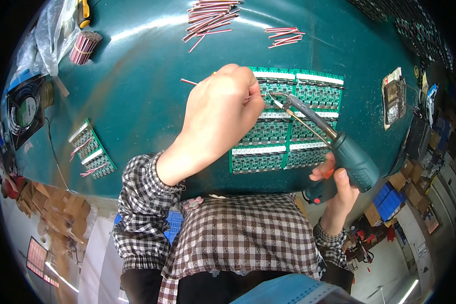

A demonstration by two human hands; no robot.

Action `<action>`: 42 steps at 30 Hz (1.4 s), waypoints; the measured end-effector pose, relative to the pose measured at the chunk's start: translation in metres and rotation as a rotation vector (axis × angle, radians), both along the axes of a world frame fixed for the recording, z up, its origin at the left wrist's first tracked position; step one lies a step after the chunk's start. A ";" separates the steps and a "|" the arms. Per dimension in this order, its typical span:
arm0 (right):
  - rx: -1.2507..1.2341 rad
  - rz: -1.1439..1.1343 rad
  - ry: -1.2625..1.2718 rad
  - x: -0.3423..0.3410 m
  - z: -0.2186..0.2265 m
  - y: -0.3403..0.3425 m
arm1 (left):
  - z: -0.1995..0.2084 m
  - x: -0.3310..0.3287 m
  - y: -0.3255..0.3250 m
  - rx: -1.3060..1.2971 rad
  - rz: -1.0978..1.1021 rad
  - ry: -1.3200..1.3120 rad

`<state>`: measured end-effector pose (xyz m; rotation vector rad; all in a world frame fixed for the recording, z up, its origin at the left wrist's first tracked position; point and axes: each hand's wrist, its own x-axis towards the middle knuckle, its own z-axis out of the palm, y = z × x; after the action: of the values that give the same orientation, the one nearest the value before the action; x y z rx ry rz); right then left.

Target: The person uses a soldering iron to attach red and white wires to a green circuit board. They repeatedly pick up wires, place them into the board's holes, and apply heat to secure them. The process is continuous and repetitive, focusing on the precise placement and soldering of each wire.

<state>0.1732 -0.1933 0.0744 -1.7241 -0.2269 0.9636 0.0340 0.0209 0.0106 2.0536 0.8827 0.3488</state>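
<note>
My left hand [220, 114] is closed on a thin red wire [189, 81] and hovers over the left edge of a green panel of circuit boards [283, 129] on the teal table [137, 96]. My right hand [337, 187] grips a teal soldering gun [347, 154] by its handle. The gun's metal tip [277, 99] rests on the upper part of the panel, right beside my left fingertips. The wire's end under my fingers is hidden.
A smaller green board [91, 148] with red wires lies at the left. Loose red wires [210, 20] and a second pile [285, 36] lie at the far edge, a bundled set [83, 47] at the upper left. A fan [25, 109] stands far left, a sponge holder [394, 96] at right.
</note>
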 end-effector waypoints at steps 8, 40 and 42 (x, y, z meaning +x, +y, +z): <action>0.005 0.030 -0.038 -0.001 -0.001 0.002 | -0.002 0.000 -0.001 -0.002 0.007 -0.015; -0.037 0.001 -0.081 -0.006 0.003 0.003 | -0.005 0.002 -0.003 0.021 0.024 -0.014; -0.029 -0.002 -0.075 -0.006 0.003 0.004 | -0.004 0.002 -0.003 0.020 0.031 -0.012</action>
<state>0.1671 -0.1896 0.0771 -1.7890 -0.2610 0.9058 0.0355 0.0175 0.0067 2.0561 0.9075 0.3881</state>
